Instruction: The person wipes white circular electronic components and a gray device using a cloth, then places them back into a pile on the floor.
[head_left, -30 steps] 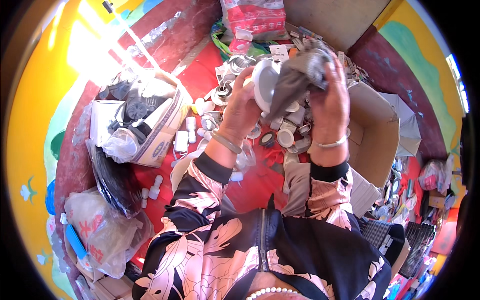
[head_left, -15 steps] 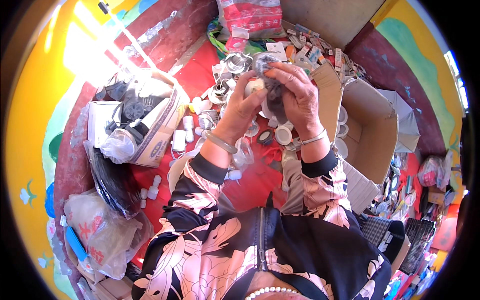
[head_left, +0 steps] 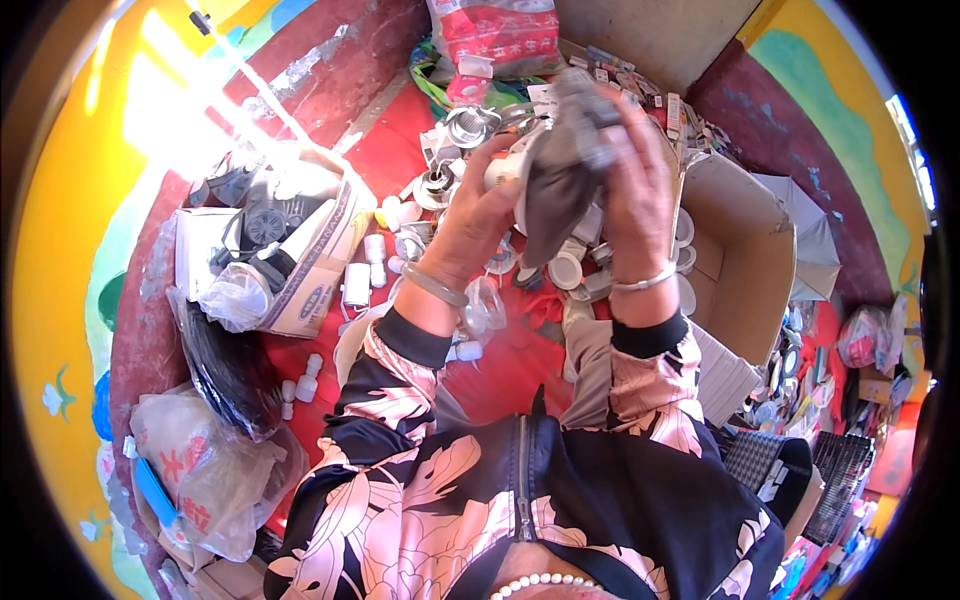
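My left hand (head_left: 462, 222) is closed on a white rounded object (head_left: 502, 168), which is mostly hidden; its exact kind cannot be made out. A grey cloth (head_left: 562, 185) hangs across that object's right side. My right hand (head_left: 640, 195), blurred by motion, has the cloth's upper part gripped between its fingers. Both hands are raised over a pile of lamp-like parts. Just left of them are silver ring-shaped fittings (head_left: 470, 127). Below the cloth sits a white round fitting (head_left: 565, 269).
To the left, a carton (head_left: 325, 270) holds dark and clear parts. An open cardboard box (head_left: 745, 255) stands at the right, white discs beside it. Small boxes (head_left: 674, 115) crowd the back. A plastic bag (head_left: 190, 470) lies near left, and white bulb-like pieces (head_left: 308, 378) rest on red cloth.
My right hand has moved right and pulled the grey cloth along. The cloth, bunched up before, now hangs wider in front of the white object. My left hand has barely moved.
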A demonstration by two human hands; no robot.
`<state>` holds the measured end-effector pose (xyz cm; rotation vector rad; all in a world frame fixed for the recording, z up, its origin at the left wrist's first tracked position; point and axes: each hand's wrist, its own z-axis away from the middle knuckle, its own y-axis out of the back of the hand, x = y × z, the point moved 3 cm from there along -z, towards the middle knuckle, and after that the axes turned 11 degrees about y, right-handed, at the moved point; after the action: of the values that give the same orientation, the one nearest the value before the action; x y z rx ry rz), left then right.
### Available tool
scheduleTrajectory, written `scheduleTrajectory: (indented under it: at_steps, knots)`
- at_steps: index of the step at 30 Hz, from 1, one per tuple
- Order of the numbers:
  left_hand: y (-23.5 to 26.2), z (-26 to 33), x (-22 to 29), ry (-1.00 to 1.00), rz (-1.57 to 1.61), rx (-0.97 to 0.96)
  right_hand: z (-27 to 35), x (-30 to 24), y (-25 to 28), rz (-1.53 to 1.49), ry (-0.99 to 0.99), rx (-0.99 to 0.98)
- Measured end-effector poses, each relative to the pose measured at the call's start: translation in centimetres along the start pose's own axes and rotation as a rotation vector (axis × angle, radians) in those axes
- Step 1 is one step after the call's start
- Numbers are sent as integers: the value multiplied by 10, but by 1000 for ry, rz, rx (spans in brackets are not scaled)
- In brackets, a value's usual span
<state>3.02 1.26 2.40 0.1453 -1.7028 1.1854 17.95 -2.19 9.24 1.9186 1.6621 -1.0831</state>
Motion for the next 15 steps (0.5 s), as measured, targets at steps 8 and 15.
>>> scheduleTrajectory:
  at_steps: [8,15]
  knots:
    - [-1,-1,0,-95,61,-36,23,15,-35,274,294,-315]
    - [-2,2,10,-133,209,-1,19,22,-23,691,349,-204]
